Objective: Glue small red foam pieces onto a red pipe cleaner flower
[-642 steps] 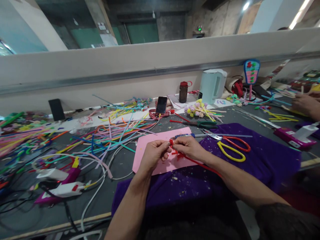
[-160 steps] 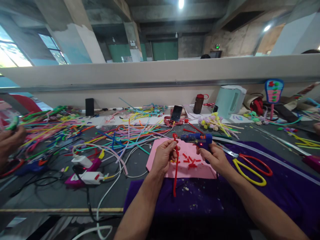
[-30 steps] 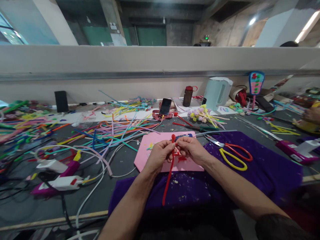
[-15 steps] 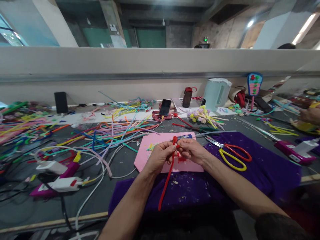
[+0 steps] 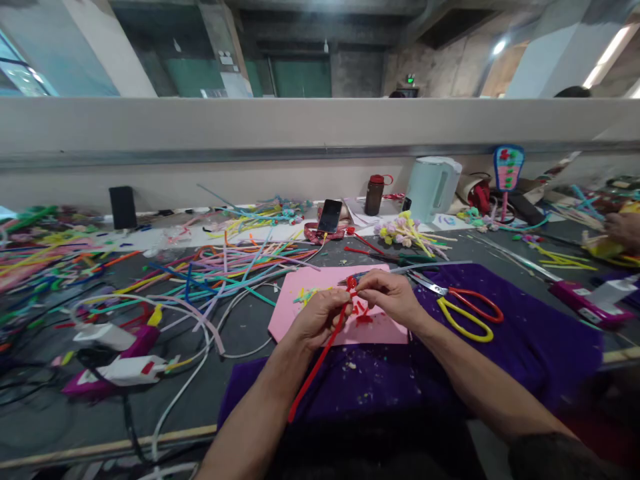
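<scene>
A red pipe cleaner runs from between the fingers of my left hand down toward the lower left. Its upper end forms a small curled red head just above my fingertips. My left thumb and fingers pinch it below that head. My right hand closes its thumb and index finger at the same curled end, from the right. Under both hands lies a pink sheet, with short red pieces and small yellow-green scraps on it.
Scissors with red and yellow handles rest on purple cloth at right. Coloured pipe cleaners spread over the left side. Behind stand a phone, a bottle and a kettle. Another person's hand shows far right.
The pipe cleaner's free end has swung to the left. My right hand has shifted slightly up and right, its fingers straighter. The other person's hand at far right has moved.
</scene>
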The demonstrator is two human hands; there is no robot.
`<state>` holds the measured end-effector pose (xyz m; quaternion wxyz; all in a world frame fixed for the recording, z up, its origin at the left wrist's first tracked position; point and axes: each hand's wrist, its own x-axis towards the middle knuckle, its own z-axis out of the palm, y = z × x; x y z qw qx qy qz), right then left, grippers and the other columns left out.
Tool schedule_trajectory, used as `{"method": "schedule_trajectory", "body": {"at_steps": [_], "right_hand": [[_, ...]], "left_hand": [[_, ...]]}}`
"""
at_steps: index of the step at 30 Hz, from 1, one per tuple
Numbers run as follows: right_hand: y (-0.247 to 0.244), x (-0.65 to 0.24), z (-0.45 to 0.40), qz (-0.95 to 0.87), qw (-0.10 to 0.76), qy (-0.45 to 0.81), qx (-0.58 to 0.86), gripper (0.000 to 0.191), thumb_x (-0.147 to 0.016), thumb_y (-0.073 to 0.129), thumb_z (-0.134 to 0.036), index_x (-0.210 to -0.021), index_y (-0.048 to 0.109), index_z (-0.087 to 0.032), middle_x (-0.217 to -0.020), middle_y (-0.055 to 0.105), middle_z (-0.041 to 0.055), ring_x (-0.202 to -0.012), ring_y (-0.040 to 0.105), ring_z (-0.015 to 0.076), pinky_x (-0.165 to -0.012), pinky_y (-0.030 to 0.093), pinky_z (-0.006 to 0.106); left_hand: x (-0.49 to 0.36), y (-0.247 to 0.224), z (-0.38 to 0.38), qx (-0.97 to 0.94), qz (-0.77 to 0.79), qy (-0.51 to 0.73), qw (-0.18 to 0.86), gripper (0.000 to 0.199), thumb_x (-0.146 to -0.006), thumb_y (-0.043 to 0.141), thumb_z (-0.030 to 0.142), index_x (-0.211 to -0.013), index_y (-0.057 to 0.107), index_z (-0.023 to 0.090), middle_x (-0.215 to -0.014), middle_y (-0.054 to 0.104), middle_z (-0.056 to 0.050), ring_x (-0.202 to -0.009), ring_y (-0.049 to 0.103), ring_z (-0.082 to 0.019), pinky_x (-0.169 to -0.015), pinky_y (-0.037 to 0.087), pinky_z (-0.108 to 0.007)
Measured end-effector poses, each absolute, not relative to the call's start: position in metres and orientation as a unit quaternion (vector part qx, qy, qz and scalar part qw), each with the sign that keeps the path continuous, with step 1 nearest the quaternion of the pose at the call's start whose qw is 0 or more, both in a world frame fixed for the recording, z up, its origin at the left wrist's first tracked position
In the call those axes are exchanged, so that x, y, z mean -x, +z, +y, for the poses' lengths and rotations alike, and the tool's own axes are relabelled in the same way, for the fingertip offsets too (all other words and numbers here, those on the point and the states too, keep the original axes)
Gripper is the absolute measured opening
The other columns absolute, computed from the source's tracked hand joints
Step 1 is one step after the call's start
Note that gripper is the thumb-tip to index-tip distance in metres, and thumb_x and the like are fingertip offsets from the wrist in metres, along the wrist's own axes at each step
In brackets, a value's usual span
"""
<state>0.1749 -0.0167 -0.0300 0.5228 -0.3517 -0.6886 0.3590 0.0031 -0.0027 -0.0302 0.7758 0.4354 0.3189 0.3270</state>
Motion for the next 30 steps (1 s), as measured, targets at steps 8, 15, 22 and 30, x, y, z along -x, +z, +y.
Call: {"method": "schedule_trajectory", "body": {"at_steps": [8,15,22,30], "right_hand": [[-0.027,-0.185,-0.014,-0.777,0.448,0.237,0.374,0.011,-0.082,0.049,-0.022,-0.077,0.058,-0.016,-0.069,0.053,0.0003,-0.054,0.051,0.0083,-0.054,0.041,0.022],[-0.019,-0.205,-0.008,-0.722,0.441,0.355,0.398,0.017,-0.084,0.047,-0.030,-0.079,0.053,-0.015,-0.062,0.052,-0.0020,-0.051,0.049,0.0081,-0.049,0.037,0.020],[-0.017,-0.207,-0.009,-0.750,0.417,0.347,0.379,0.014,-0.081,0.050,-0.026,-0.077,0.055,-0.015,-0.068,0.051,-0.0009,-0.055,0.049,0.0073,-0.052,0.038,0.020],[-0.011,-0.210,-0.011,-0.799,0.387,0.279,0.366,0.013,-0.082,0.049,-0.021,-0.073,0.055,-0.015,-0.071,0.053,0.0008,-0.060,0.047,0.0088,-0.056,0.038,0.021]], "left_hand": [[-0.004,-0.031,-0.003,-0.441,0.319,0.318,0.777,0.020,-0.069,0.062,0.028,-0.062,0.053,0.011,-0.046,0.051,0.003,-0.029,0.031,0.000,-0.031,0.018,-0.015],[-0.003,-0.027,-0.005,-0.465,0.346,0.300,0.758,0.019,-0.070,0.058,0.028,-0.066,0.060,0.010,-0.041,0.053,0.002,-0.026,0.027,-0.001,-0.030,0.012,-0.016],[-0.002,-0.026,-0.004,-0.516,0.372,0.263,0.725,0.019,-0.070,0.054,0.027,-0.063,0.059,0.011,-0.034,0.044,0.004,-0.024,0.028,-0.003,-0.030,0.013,-0.017],[-0.003,-0.026,-0.005,-0.570,0.387,0.251,0.680,0.016,-0.068,0.053,0.025,-0.064,0.058,0.012,-0.033,0.040,0.006,-0.025,0.025,-0.003,-0.030,0.014,-0.017]]}}
